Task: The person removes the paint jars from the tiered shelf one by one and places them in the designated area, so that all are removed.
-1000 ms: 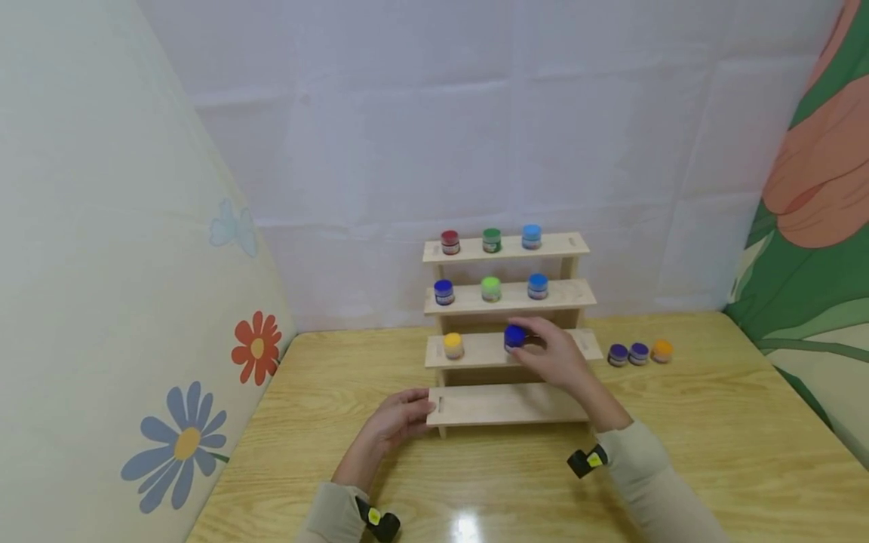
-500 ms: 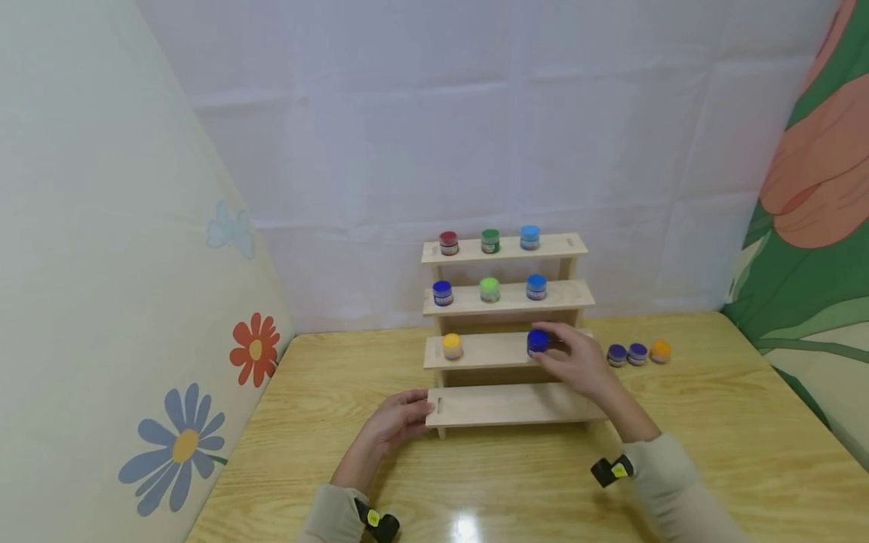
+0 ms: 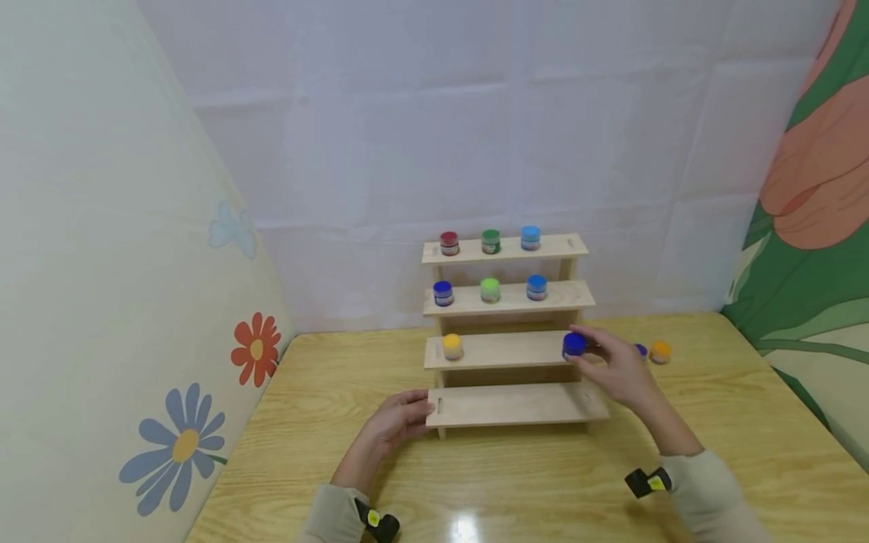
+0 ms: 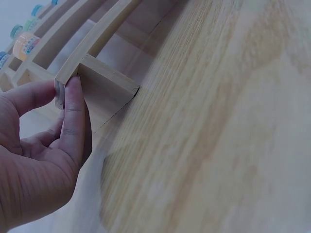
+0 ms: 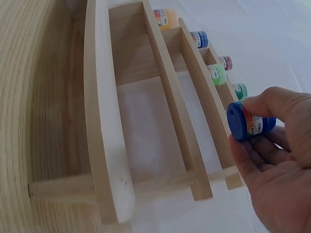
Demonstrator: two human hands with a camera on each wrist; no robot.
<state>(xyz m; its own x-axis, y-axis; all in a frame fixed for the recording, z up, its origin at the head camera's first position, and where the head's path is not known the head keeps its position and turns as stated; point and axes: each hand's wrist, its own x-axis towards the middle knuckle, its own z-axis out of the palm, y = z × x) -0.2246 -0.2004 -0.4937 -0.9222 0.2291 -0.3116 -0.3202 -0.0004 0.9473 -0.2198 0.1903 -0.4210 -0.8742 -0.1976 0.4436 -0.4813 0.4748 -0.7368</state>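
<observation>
My right hand (image 3: 618,369) pinches a dark blue paint jar (image 3: 573,347) between thumb and fingers, at the right end of the third shelf down of a four-step wooden rack (image 3: 516,403). In the right wrist view the jar (image 5: 252,121) lies tilted in the fingers, its blue lid turned toward the rack. Whether it touches the shelf I cannot tell. My left hand (image 3: 394,422) pinches the left end of the lowest shelf; the left wrist view shows thumb and fingers around that board end (image 4: 60,90). A yellow jar (image 3: 452,347) stands at the third shelf's left.
Red (image 3: 449,243), green (image 3: 491,241) and light blue (image 3: 531,238) jars stand on the top shelf. Dark blue (image 3: 443,294), lime green (image 3: 490,290) and blue (image 3: 536,287) jars stand below them. Right of the rack, an orange jar (image 3: 660,352) sits beside a partly hidden purple jar (image 3: 641,351).
My right hand has carried the dark blue jar rightward along the third shelf, and now covers one purple jar on the table. My left hand has stayed at the lowest shelf's end.
</observation>
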